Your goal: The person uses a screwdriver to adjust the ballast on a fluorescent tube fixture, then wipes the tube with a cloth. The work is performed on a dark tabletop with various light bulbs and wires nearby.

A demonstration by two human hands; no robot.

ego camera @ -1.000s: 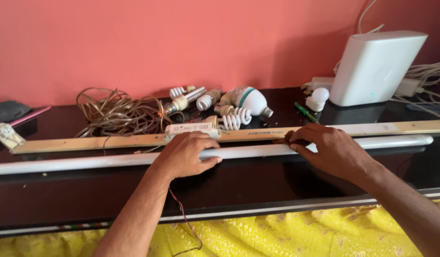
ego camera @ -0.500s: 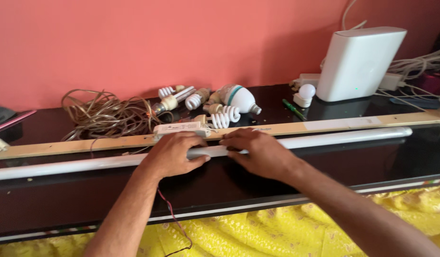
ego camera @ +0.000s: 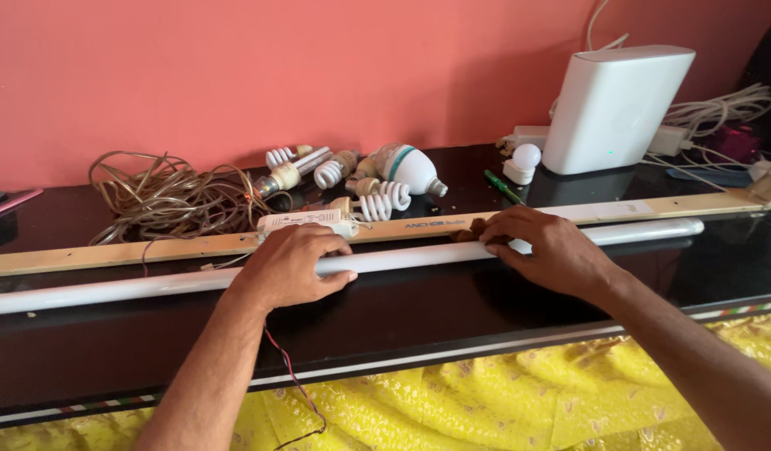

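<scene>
On the black table (ego camera: 419, 321), seen from the head camera, a long white tube (ego camera: 419, 257) lies lengthwise, just in front of a wooden batten (ego camera: 193, 247) that runs parallel to it. A white oblong ballast (ego camera: 306, 221) with a printed label sits on the batten, and a white strip label (ego camera: 606, 210) marks its right part. Behind the batten lie a coil of wire (ego camera: 164, 200), a cluster of bulbs (ego camera: 360, 179), a green pen (ego camera: 502, 185) and a white box (ego camera: 615, 108) against the red wall (ego camera: 277, 67). Yellow cloth (ego camera: 485, 392) hangs below the table edge. The left hand (ego camera: 289, 267) lies over the tube near its middle, fingers curled loosely around it. The right hand (ego camera: 548, 250) rests on the tube further right, fingers bent and pressing down, fingertips touching the batten's edge.
</scene>
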